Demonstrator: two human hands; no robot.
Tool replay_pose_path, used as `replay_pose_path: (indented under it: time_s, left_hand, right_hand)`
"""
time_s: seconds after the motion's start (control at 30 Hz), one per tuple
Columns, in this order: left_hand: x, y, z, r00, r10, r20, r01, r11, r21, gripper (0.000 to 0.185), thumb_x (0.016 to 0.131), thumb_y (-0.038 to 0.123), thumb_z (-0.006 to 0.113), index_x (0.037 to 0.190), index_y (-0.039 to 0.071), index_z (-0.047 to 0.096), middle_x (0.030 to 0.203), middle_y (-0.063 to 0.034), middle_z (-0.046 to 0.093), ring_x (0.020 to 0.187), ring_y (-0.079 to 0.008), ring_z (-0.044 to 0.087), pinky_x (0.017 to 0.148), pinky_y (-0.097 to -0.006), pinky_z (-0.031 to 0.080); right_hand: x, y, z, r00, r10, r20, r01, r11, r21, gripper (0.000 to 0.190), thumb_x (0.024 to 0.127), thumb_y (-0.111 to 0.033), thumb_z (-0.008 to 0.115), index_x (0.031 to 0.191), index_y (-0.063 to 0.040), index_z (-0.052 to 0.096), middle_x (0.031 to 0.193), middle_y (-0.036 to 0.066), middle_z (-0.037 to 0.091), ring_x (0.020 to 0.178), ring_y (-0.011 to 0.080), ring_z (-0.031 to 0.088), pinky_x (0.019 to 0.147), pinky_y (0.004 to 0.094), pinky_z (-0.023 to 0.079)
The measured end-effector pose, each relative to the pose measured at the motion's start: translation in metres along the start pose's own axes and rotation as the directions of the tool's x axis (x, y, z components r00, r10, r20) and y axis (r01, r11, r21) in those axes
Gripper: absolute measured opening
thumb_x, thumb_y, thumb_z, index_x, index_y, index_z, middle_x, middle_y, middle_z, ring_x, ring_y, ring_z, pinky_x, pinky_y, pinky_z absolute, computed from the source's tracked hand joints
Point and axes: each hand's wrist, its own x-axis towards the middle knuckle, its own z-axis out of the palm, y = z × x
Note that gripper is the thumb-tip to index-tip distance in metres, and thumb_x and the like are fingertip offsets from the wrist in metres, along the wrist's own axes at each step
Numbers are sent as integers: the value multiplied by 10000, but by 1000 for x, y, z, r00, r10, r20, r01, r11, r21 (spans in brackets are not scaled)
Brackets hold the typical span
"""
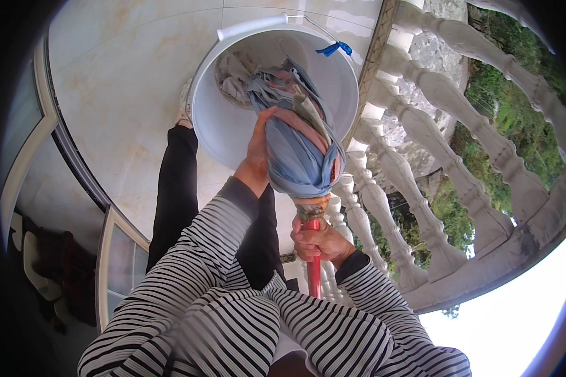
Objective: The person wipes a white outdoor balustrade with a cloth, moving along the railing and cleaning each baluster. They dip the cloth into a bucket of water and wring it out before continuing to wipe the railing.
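A mop head of blue-grey and pink cloth strips (295,151) hangs over a white plastic bucket (207,127). Its far strips reach into the bucket, where greyish, wet-looking cloth strands (236,77) lie at the bottom. My left hand (259,148) is pressed along the left side of the strips, thumb up, its fingers hidden behind the cloth. My right hand (318,240) is wrapped round the red mop handle (314,278) just below the bound collar (311,207) of the mop head. The bucket's wire bail has a white grip (252,27) and a blue tie (335,48).
A stone balustrade (434,188) runs along the right, with greenery and rock beyond it. Pale floor tiles (108,94) surround the bucket. A sliding door's frame and track (75,155) lie at the left. My black-trousered leg (174,188) and shoe are beside the bucket.
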Motion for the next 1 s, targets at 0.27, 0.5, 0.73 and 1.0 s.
replay_pose_path:
  time_s: [0.27,0.5,0.73,1.0]
  left_hand:
    - [-5,-2,5,960,70,-271,-10,976,217,605,952,516,454,1327,44,508,1264,-152,591,1130,-281,587,1009,-402,468]
    - [-7,5,-31,989,-20,145,23,999,-25,576,983,492,392,1331,46,502,1290,-143,567,1158,-273,574,1031,-411,455]
    - [-23,-5,-21,991,-103,88,116,981,-156,567,972,486,420,1344,67,504,1308,-135,563,1180,-282,565,1039,-426,449]
    - [-43,-2,-9,983,-135,-124,134,991,-21,592,956,498,469,1362,66,481,1300,-138,572,1165,-277,577,1031,-414,453]
  right_hand:
    - [0,-2,-5,999,30,32,-31,999,26,133,962,-31,541,1081,-90,528,656,-12,422,470,75,390,451,245,357]
    - [10,6,2,956,-118,269,115,993,26,579,1019,-486,436,1388,-41,405,786,60,536,615,129,551,585,264,476]
    - [3,26,-15,955,-38,293,8,995,104,862,938,-700,345,1458,-13,324,1110,195,616,909,244,660,832,350,535]
    - [4,35,-18,993,-55,99,45,993,109,992,871,-773,387,1497,-11,273,1340,208,528,1180,307,578,953,410,495]
